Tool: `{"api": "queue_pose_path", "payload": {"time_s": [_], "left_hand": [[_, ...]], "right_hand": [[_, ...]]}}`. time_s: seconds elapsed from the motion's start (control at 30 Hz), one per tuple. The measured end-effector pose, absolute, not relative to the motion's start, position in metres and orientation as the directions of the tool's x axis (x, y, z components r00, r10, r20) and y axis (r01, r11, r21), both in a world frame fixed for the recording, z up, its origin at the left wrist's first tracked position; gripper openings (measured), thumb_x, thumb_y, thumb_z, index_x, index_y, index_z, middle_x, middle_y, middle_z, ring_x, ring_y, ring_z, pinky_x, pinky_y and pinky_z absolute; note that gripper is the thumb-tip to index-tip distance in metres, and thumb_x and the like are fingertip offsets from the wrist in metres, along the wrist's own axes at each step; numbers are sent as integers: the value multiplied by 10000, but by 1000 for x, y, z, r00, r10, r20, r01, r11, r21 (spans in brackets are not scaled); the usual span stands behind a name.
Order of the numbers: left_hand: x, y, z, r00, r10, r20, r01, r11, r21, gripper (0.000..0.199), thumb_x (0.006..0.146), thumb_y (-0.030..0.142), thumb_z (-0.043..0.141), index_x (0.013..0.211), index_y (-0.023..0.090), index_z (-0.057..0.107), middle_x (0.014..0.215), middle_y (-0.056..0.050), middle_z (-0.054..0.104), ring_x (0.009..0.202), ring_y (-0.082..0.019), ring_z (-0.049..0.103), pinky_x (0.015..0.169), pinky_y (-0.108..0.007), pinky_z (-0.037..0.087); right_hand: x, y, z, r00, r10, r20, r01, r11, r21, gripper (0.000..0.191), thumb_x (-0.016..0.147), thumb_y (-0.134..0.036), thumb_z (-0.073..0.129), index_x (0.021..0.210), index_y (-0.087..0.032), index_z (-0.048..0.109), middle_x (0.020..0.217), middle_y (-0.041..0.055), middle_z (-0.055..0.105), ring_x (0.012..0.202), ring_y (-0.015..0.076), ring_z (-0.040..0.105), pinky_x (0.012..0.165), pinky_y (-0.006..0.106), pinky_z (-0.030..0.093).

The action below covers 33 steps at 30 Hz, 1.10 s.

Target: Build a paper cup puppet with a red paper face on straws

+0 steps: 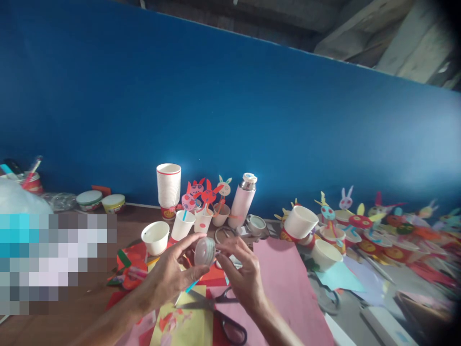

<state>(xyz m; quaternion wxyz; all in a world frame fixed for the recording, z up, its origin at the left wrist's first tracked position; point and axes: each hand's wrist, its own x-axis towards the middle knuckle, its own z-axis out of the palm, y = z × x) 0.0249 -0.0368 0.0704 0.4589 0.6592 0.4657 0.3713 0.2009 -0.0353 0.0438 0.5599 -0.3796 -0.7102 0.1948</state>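
A small round translucent roll, perhaps tape, [204,252] is held up over the paper-strewn table. My left hand [176,262] wraps its fingers and thumb round the roll's left side. At its right edge, the fingertips of my right hand [239,264] are pinched together; whether they hold the loose end is too small to tell. Beneath the hands lie black-handled scissors [230,327], a yellow sheet [194,327] with red and pink scraps, and red paper. Just behind stand white paper cups [183,225] with red and pink rabbit faces on straws.
A tall cup stack [169,185] and a pink thermos [243,202] stand by the blue partition. Pink paper [288,283] lies right of my hands. Several decorated cups crowd the far right. Two lidded tubs [114,203] sit at left, near a blurred-out patch.
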Motion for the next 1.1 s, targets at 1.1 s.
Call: {"api": "queue_pose_path", "payload": {"time_s": [1.1], "left_hand": [[30,-34,59,145,984,107,376,-155,913,577,627,363,699,1152,188,534,772,-14,657,705,-185,570,601,-244,419]], "right_hand": [[199,-35,32,-78,730,679,427,640,-639,199,849,-152,483,951,-231,634,853,47,604,768,167,565,672,280,449]]}}
